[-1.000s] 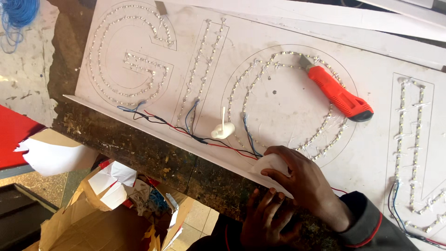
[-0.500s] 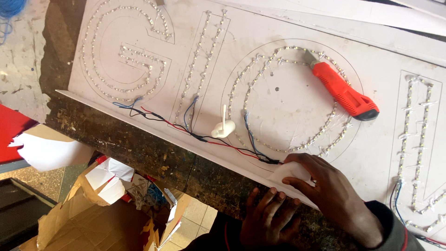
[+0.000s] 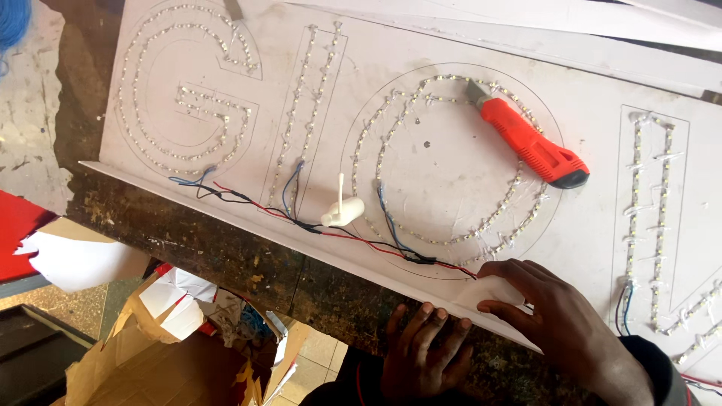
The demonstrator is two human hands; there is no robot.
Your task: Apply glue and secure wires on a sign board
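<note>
On the near edge of a worn dark wooden workbench [image 3: 226,248], a large white flat sign panel [image 3: 421,45] is lying face up, its thin front lip overhanging the bench. Rows of small clear LED beads are tracing large outlined letter shapes across it: a curved letter [image 3: 184,98] at far left, a narrow straight letter [image 3: 308,113], a ring-shaped letter [image 3: 451,162] at centre, and part of an angular letter [image 3: 662,225] at right. Thin red, black and blue wires [image 3: 301,222] are running along the lower edge, linking the letters. The right hand [image 3: 556,316] is pressing a small folded white patch [image 3: 492,292] flat against the panel just below the ring, fingers spread over it rather than pinching. The left hand [image 3: 425,349] is resting below the lip, fingers together and curled up against the panel's edge; whether it is gripping cannot be told. An orange utility knife with a black end [image 3: 530,143] is lying across the ring's upper right. A small white plastic nozzle-like piece [image 3: 342,213] is sitting between the straight letter and the ring. Torn brown cardboard and white paper scraps [image 3: 173,331] are lying below the bench.
</note>
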